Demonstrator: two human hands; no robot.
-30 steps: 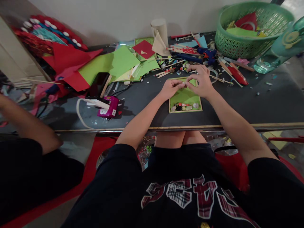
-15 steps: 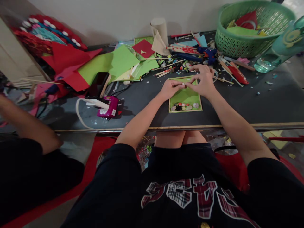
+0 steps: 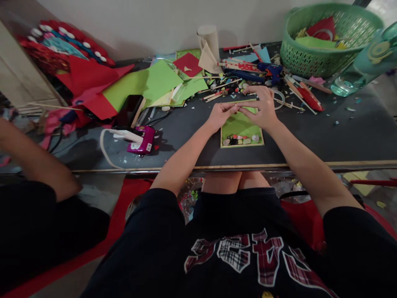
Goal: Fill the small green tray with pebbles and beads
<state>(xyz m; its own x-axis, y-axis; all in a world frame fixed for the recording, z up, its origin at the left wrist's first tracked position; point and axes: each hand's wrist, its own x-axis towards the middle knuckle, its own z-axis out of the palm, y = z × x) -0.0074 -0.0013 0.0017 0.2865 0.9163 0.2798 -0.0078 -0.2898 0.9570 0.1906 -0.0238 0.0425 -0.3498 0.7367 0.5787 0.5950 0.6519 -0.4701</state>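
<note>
As fine fingertip work seems the step in hand, the next move likely calling for a light touch, a glossy purple block [image 3: 149,135] sits left of the fingers [image 3: 230,111]. The left hand [image 3: 218,117] meets the right hand [image 3: 263,111], fingertips pressed together; whether they pinch something, I cannot tell. Beneath lies a flat green panel [image 3: 241,125], smooth pebbles [image 3: 241,140] on its near edge; right, a tape ring [image 3: 283,99].

My shirt [image 3: 223,219] is black, its lettering [image 3: 264,258] red plaid, edged white. My panel [image 3: 240,126] is lime green; the basket [image 3: 310,61], muted green; the socket block [image 3: 148,137], magenta.
</note>
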